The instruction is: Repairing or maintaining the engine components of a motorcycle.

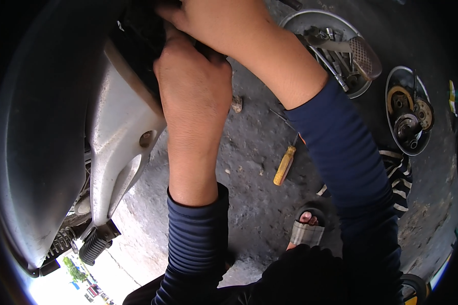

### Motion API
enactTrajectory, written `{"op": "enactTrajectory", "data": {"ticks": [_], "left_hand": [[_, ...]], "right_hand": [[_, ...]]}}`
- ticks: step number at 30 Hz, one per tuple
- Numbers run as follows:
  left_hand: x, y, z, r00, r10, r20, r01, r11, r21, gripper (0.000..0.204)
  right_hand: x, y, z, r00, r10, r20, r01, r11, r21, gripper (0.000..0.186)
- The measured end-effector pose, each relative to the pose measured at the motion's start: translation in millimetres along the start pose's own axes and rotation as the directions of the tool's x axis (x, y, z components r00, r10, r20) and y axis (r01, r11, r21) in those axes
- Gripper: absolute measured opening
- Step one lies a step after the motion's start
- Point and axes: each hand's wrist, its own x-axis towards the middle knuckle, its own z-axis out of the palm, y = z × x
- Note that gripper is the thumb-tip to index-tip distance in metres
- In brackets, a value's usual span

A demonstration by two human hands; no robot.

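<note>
Pressing against the dark black underside part (140, 35) of a motorcycle, both hands are seen at the top of the view. The left hand (193, 84) is held with its fingers curled and closed around the edge of that black part, right beside the silver-grey plastic body panel (119, 137); what lies inside its grip cannot be told. The right hand (213, 23) is laid just above it, touching the same black part, its fingers hidden, so whether it is closed cannot be told. Both forearms are covered by dark blue ribbed sleeves (196, 244).

Below the panel a black rubber footpeg (94, 245) is seen. On the grey concrete floor (254, 168), a yellow-handled screwdriver (285, 163) is lying between the arms. Farther right, a round metal tray (310, 20) of sockets and a second round metal dish (392, 84) holding rusty parts are set.
</note>
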Motion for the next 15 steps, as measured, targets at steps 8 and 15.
{"op": "enactTrajectory", "data": {"ticks": [8, 15], "left_hand": [[4.2, 5.6, -8.1, 0.999, -0.006, -0.032, 0.006, 1.0, 0.016, 0.019], [1.1, 10.2, 3.4, 1.0, 0.003, -0.008, -0.003, 1.0, 0.011, 0.017]], "right_hand": [[20.0, -1.0, 1.3, 0.951, -0.301, 0.071, 0.309, 0.923, -0.228, 0.013], [17.2, 10.3, -0.2, 0.947, -0.322, -0.001, 0.322, 0.946, -0.041, 0.014]]}}
